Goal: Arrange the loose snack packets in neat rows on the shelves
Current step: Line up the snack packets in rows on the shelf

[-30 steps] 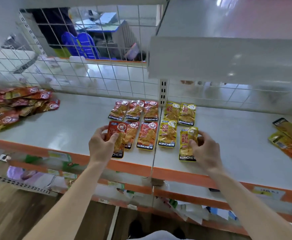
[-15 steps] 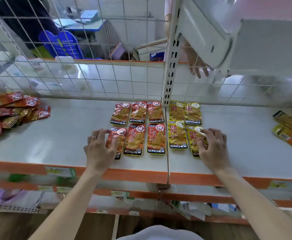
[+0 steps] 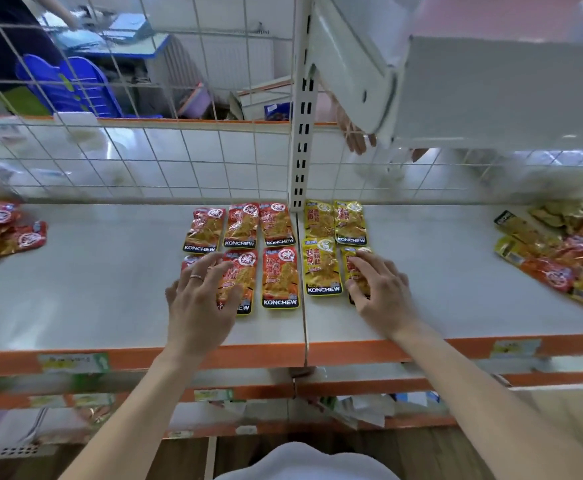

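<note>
**Item:** snack pkts on shelf (image 3: 92, 289).
**Sorted block, 12 o'clock:** 6 red pkts (image 3: 279, 278) and 4 yellow pkts (image 3: 321, 268), 2 rows each.
**L hand** (image 3: 200, 306): fingers spread wide, lying flat on front-row end red pkt (image 3: 187, 262) at block's 9 o'clock side.
**R hand** (image 3: 382, 296): fingers lightly bent, resting on end yellow pkt (image 3: 349, 266) at 3 o'clock side. Neither hand lifts anything.
**Loose stock:** red heap (image 3: 6, 233) at 9 o'clock, mixed heap (image 3: 560, 258) at 3 o'clock, both well apart from block.
**Risk:** foil prob. slick on smooth shelf. A sideways nudge may skew adjoining pkts; a drag toward 6 o'clock may break the row line.

Blue stools (image 3: 72, 85), desk (image 3: 143, 42) in bkgd
</note>
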{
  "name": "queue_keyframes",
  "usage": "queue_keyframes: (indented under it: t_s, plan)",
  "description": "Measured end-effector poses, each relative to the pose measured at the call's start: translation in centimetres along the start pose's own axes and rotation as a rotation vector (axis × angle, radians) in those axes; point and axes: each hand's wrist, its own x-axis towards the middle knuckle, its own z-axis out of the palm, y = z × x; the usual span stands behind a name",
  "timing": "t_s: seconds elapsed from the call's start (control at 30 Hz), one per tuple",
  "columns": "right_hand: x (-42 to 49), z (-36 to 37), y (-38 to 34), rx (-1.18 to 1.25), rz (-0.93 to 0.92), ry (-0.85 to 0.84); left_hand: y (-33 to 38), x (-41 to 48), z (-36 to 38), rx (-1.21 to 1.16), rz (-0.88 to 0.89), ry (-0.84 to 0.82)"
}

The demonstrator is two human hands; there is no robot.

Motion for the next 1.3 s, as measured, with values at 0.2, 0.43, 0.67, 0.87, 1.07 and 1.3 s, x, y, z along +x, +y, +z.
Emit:
queue_keyframes:
  t_s: [0.2,0.43,0.67,0.87,1.07,1.3]
  plan:
    - [0.0,0.2,0.5,0.022,-0.031,0.013,10.4,1.8,5.1,0.047,0.296,-0.292]
    - [0.0,0.3,1.0,0.033,-0.078,-0.005,11.8,1.0,7.8,0.137,0.265,-0.314]
    - [2.5,-1.5,1.3,0.108,-0.072,0.06,12.2,2.8,7.2,0.043,0.245,-0.27]
    - [8.9,-2.3,1.0,-0.074,-0.062,-0.186,12.8,8.2,8.7,0.216,0.223,-0.476]
    - [9.7,-1.6,2.8,-0.048,-0.081,-0.298,13.2,8.2,9.4,0.282,0.178,-0.521]
    - [10.0,-1.5,3.3,0.025,-0.104,-0.29,13.7,8.5,9.6,0.252,0.161,-0.535]
